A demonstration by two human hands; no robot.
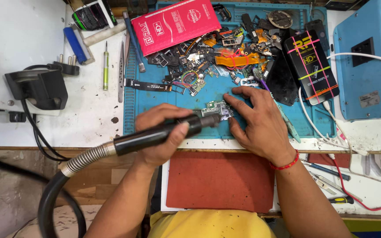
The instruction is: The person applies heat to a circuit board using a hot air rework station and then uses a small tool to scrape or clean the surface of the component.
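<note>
A black hot-air wand [164, 133] was gripped in the left hand [162, 132], its nozzle aimed at a small circuit board [217, 109] lying on the blue work mat [155, 110]. The board was pinned flat by the spread fingers of the right hand [256, 121], nothing clenched. Just beyond, a heap of loose phone parts [217, 57], a pink box [175, 24] and a black box [311, 66] crowded the mat.
</note>
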